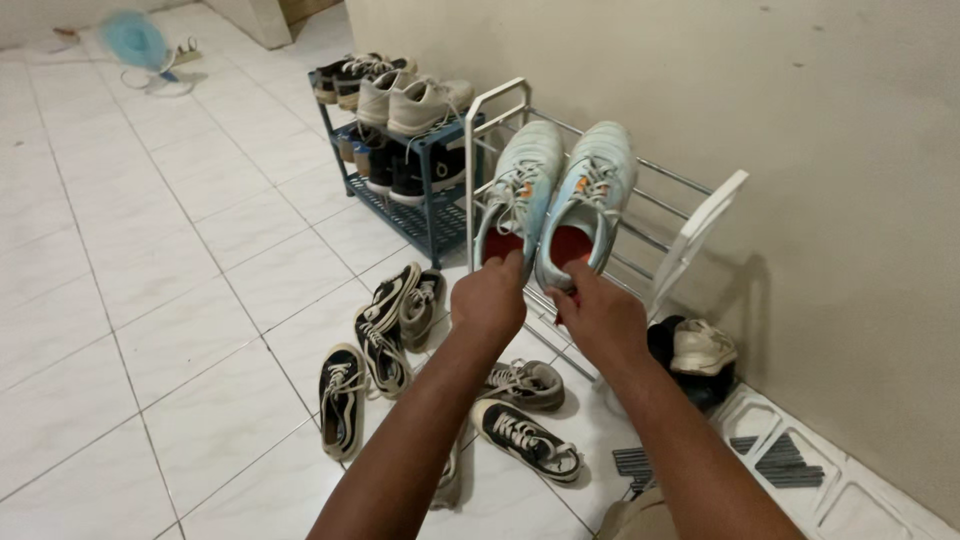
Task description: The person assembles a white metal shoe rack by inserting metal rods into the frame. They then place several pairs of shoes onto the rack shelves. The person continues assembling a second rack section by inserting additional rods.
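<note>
- Floor (150, 300): 5 dark sneakers (385, 340) lie scattered on the tiles, loose and unsorted.
- Blue rack (425, 225) (farther back): pale and dark shoes fill both shelves.
- Left hand (488, 300) is pinched on the heel of the left pale blue shoe (520, 190).
- Right hand (600, 318) grips the heel of its twin (592, 190).
- White rack (690, 235): only this pair rests on its top rails; seating looks to be the step in hand, and letting go would call for both heels sitting steady.
</note>
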